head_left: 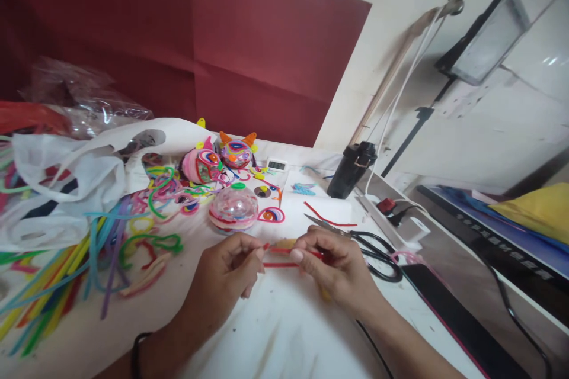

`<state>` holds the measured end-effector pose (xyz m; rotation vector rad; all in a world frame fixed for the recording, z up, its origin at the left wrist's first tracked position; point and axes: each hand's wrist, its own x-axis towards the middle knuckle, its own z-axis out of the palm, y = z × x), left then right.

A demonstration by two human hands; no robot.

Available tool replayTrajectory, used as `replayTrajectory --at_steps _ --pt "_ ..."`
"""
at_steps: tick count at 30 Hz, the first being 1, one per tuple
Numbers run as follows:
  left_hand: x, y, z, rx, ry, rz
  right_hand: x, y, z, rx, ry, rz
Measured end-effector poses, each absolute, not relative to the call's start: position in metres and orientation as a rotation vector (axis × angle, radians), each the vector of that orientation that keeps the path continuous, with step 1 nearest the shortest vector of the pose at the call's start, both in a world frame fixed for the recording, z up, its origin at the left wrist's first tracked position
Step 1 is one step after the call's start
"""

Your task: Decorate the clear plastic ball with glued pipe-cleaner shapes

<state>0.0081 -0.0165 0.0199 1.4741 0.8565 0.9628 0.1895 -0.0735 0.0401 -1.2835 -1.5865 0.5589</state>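
My left hand (224,275) pinches the end of a red pipe cleaner between thumb and fingertips. Opposite it, my right hand (335,263) grips a red pipe cleaner (280,250) too; whether both ends belong to one piece I cannot tell. Another red strip (280,265) runs just below, between the hands. Beyond them sits a clear round ball (233,210) wrapped with pink and red strands and topped by a green piece. An eye shape (271,215) made of coloured strands lies beside it. Scissors with black handles (376,254) rest right behind my right hand.
Colourful pipe cleaners (66,278) spread across the left, near a white bag (66,172). Two decorated balls (202,164) stand at the back, beside a small digital display (277,164). A black bottle (351,172), power strip (400,222) and dark phone-like slab (457,320) line the right.
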Motion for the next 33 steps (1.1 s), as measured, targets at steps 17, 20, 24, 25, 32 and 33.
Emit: replayTrajectory --at_steps 17,20,24,25,32,33 --pt "0.012 -0.015 0.01 1.422 0.873 0.972 0.185 -0.067 0.025 -1.291 -1.516 0.488" --pt "0.01 -0.015 0.01 1.441 0.881 0.964 0.183 -0.066 0.024 -1.308 -1.508 0.48" --pt "0.009 -0.015 0.011 1.453 0.888 0.964 0.182 -0.065 0.023 -1.324 -1.5 0.472" --pt "0.008 -0.015 0.011 1.451 0.888 0.967 0.182 -0.064 0.023 -1.326 -1.499 0.468" --pt "0.01 -0.016 0.009 1.442 0.895 0.983 0.177 -0.066 0.023 -1.372 -1.45 0.436" --pt "0.01 -0.016 0.009 1.442 0.895 0.984 0.176 -0.066 0.023 -1.373 -1.443 0.438"
